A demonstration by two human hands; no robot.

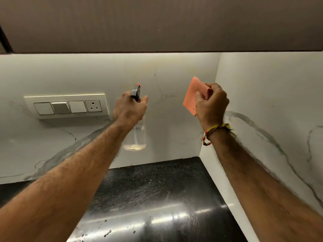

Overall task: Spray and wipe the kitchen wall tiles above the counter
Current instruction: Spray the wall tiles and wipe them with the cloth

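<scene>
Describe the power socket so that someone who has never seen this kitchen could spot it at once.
Start at the marble-look back wall under the dark upper cabinet. Left of the left hand, which holds the spray bottle, is a long cream switch plate. The socket is its rightmost module, the only one with three round holes; the others are plain rocker switches.

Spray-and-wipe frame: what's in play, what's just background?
In play:
left hand gripping spray bottle
right hand gripping orange cloth
wall tiles

Background:
switch panel
black counter
upper cabinet
wrist thread
</scene>
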